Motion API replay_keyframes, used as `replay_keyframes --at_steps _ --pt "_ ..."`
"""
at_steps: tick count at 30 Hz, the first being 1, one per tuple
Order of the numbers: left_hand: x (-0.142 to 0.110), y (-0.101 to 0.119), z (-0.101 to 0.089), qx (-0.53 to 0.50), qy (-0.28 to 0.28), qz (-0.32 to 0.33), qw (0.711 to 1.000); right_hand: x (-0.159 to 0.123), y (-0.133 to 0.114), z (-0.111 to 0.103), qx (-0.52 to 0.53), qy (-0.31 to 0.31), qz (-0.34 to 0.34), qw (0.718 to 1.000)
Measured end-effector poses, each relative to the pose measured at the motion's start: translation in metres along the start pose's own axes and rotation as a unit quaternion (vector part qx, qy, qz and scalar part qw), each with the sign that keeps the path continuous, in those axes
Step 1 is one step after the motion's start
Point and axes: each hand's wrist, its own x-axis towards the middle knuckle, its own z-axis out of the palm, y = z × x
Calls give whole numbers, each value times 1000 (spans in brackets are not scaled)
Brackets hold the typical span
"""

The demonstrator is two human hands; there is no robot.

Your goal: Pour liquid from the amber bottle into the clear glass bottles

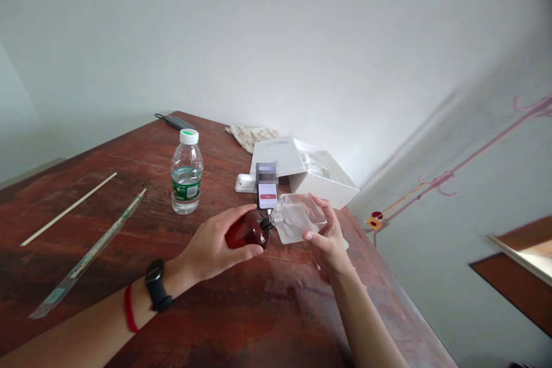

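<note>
This looks like a plain room in a home to me: bare white walls, a worn reddish wooden table pushed into the corner, and a pink hook rack on the right. An everyday water bottle and a crumpled cloth sit on the table.

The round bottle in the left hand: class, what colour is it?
The bottle is dark reddish-brown, shown in the head view.
</note>
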Motion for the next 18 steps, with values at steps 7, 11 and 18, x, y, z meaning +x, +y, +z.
replay_keyframes --at_steps 7,11,18 --pt "0 1 -1 -6 -3 0 1000 -1 -2 1 -9 -8 -14 1000" --pt "-1 2 -1 -11 -2 1 1000 -1 -2 1 -9 -10 -8 1000" --pt "-1 2 -1 -9 -2 2 1000 -1 -4 1 -34 -2 -14 999"
